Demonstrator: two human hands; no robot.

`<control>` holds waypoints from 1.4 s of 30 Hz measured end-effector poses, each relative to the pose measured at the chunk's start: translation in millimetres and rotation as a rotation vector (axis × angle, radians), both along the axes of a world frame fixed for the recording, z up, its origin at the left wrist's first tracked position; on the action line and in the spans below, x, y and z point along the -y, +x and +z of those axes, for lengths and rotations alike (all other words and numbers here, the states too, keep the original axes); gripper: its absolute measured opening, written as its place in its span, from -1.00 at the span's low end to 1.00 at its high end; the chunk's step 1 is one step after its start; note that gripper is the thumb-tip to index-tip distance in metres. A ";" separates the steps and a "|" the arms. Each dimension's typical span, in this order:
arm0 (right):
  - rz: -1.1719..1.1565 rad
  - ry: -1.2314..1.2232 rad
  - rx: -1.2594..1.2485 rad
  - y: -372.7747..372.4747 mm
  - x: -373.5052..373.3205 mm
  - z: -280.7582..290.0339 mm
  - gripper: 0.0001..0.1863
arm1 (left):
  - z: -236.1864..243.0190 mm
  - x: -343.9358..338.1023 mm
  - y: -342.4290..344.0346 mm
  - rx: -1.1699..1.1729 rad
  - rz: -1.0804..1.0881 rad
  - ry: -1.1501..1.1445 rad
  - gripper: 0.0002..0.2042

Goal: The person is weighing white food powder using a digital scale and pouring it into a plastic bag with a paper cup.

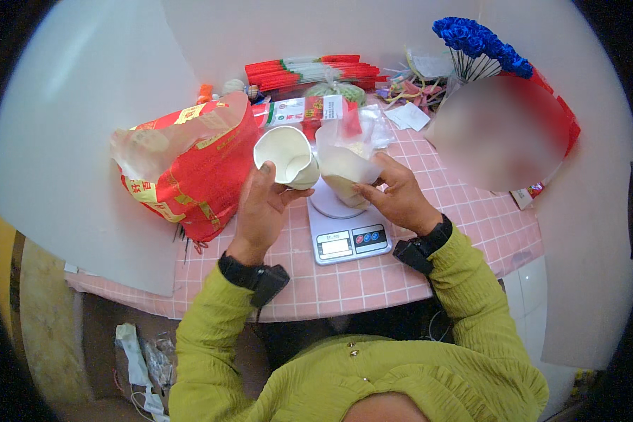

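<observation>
Hands over kitchen scale [346, 239] on pink checked table [471, 218]. Left hand [264, 207], grip clenched round white cup [287, 156], cup tilted toward clear bag [344, 165]. Right hand [399, 197] grasps bag by its side, bag standing on scale plate, some pale grain already inside. Judging by this: filling partly done, cup looks near empty, bag not yet closed. Red sack [197, 169] lies open at left. Scale reading too small to make out; bag's base hidden behind fingers.
</observation>
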State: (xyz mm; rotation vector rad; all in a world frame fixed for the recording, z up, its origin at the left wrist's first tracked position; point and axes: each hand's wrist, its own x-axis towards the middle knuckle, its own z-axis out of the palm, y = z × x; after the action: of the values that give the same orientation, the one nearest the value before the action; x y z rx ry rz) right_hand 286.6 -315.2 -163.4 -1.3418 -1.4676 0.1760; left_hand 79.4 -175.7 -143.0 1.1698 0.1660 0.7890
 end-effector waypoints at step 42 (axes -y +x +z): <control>0.006 -0.014 0.081 10.6 -0.2 -2.9 -0.78 | 18.0 -325.9 -27.8 -0.758 -0.415 0.138 -0.61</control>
State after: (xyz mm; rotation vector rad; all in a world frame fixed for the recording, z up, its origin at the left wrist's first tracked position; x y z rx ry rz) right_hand 297.3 -315.0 -166.3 -1.3699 -1.5408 0.1378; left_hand 51.6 150.2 -125.0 1.5292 0.4803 -0.0360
